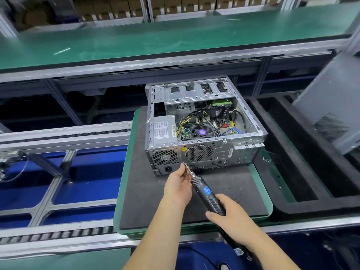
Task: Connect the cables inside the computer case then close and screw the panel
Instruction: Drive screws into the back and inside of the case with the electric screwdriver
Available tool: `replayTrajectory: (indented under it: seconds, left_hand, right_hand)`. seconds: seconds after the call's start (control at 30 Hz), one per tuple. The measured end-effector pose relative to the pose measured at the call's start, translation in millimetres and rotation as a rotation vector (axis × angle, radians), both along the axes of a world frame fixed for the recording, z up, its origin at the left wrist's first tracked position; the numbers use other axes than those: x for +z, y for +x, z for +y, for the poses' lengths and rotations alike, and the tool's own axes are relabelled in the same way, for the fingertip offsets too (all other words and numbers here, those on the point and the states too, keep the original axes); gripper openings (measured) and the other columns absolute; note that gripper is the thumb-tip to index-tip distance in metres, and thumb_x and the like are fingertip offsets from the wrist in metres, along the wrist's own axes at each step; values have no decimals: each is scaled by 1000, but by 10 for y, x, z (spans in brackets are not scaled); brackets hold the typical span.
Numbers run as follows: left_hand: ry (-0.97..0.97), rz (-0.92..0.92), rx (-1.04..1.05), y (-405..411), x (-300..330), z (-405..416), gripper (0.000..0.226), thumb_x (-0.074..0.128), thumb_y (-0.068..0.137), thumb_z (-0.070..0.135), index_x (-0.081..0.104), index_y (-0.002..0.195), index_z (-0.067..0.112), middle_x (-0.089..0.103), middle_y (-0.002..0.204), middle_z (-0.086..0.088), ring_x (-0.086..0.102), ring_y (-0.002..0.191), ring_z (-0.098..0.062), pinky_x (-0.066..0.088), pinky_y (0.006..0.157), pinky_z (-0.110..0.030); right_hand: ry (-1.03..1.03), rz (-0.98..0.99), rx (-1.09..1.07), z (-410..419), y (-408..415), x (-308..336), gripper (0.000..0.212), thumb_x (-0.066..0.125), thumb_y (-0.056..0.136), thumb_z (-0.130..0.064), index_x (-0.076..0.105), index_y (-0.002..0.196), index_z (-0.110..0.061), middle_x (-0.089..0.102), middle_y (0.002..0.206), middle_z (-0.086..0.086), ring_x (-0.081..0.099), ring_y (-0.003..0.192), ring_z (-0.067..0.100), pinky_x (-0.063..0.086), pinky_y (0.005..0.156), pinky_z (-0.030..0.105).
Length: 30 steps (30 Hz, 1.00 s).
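An open metal computer case [251,117] lies on its side on a black mat, its rear face toward me. Inside I see the power supply [163,129], a CPU fan [201,131] and several cables [191,115]. My right hand [231,217] grips a black electric screwdriver [207,193] with a lit blue display. Its bit tip meets the rear face beside the power supply's mesh vent. My left hand [178,184] pinches the bit close to the tip. A grey side panel [331,106] leans upright at the right.
The mat sits on a green-edged pallet [124,182] between roller conveyor rails [58,234]. A black foam tray [303,158] lies to the right under the panel. A green shelf [155,41] runs across the back, with cartons behind it.
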<state>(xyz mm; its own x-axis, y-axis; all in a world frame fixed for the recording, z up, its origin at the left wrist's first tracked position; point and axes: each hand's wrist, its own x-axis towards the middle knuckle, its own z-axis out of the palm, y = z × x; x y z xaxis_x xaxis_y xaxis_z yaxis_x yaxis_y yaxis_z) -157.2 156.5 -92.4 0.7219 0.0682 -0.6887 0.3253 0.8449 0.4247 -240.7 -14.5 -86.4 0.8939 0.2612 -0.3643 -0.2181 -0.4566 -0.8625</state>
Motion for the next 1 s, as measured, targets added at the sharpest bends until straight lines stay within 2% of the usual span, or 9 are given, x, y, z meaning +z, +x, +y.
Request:
replayTrajectory:
  seconds: [0.07, 0.17, 0.23, 0.33, 0.47, 0.57, 0.67, 0.83, 1.0]
  left_hand:
    - [24, -7, 9, 10, 6, -25, 11, 57, 99, 10, 61, 91, 4, 53, 73, -2, 49, 65, -10, 46, 67, -22]
    - [44, -10, 28, 20, 1, -55, 13, 56, 100, 13, 60, 109, 3, 54, 80, -2, 50, 75, -13, 45, 91, -29]
    - [59, -7, 25, 24, 2, -73, 17, 57, 100, 15, 59, 113, 4, 55, 83, -3, 51, 82, -16, 43, 98, -34]
    - [98, 15, 33, 31, 7, -86, 15, 59, 100, 17, 61, 109, 5, 57, 83, -4, 53, 78, -18, 45, 85, -35]
    - [139, 24, 19, 39, 30, -73, 11, 60, 98, 14, 62, 100, 3, 58, 83, -6, 54, 77, -18, 47, 80, -33]
    - [191, 21, -29, 50, 81, -45, 11, 59, 99, 9, 61, 89, 5, 58, 78, -4, 54, 65, -14, 47, 58, -24]
    - [234, -15, -116, 58, 158, -6, 12, 56, 100, 9, 61, 89, 6, 59, 74, -3, 51, 58, -11, 43, 43, -19]
    - [289, -92, -192, 92, 286, 28, 14, 57, 99, 11, 62, 86, 8, 63, 68, -2, 53, 61, -14, 38, 59, -27]
    - [149, -118, -133, 126, 400, 13, 13, 57, 100, 14, 61, 93, 5, 60, 77, -6, 55, 69, -15, 47, 69, -25]
  right_hand:
    - [18, 19, -4, 48, -13, 0, 21, 68, 86, -35, 56, 103, -35, 60, 78, 4, 58, 44, 18, 50, 42, 30]
    - [61, 70, -13, 116, -36, 8, 24, 67, 87, -33, 56, 107, -28, 59, 80, 8, 59, 47, 20, 53, 44, 33]
    - [81, 99, -18, 153, -50, 12, 24, 66, 88, -33, 56, 109, -28, 60, 84, 10, 60, 49, 21, 53, 45, 34]
    - [101, 126, -25, 189, -58, 15, 21, 66, 90, -33, 56, 109, -32, 61, 88, 11, 62, 51, 19, 54, 46, 33]
    - [91, 120, -35, 184, -71, -3, 19, 66, 90, -34, 56, 106, -34, 61, 83, 8, 62, 51, 19, 54, 46, 33]
    - [90, 96, -50, 146, -82, -32, 18, 66, 89, -33, 57, 104, -35, 60, 77, 6, 61, 49, 20, 52, 45, 32]
    - [116, 75, -68, 109, -77, -34, 19, 68, 88, -33, 57, 102, -41, 59, 67, 1, 59, 47, 21, 52, 44, 34]
    - [228, 119, -88, 116, -59, 13, 21, 68, 84, -38, 61, 101, -45, 63, 74, 3, 63, 54, 25, 55, 49, 37]
    - [270, 79, -116, 249, -53, 75, 16, 68, 88, -35, 61, 99, -43, 65, 79, 5, 65, 55, 24, 56, 50, 36]
